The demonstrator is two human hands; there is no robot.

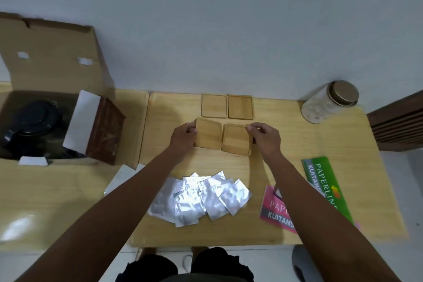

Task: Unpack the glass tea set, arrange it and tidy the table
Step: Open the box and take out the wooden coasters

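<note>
Several square wooden coasters lie on the light wooden table (286, 144). Two coasters (227, 106) sit side by side at the back, near the wall. My left hand (184, 136) grips the left edge of the near left coaster (208, 135). My right hand (265, 137) pinches the right edge of the near right coaster (236, 139). Both near coasters rest on the table, slightly askew. An open cardboard box (50, 71) at the left holds a dark-lidded teapot (34, 121) and a brown inner box (105, 130).
Several silver foil sachets (201, 197) lie fanned out near the front edge. A pink receipt book (277, 210) and a green one (325, 185) lie at the right. A glass jar with a metal lid (329, 103) stands at the back right. A dark slatted panel (398, 121) borders the right.
</note>
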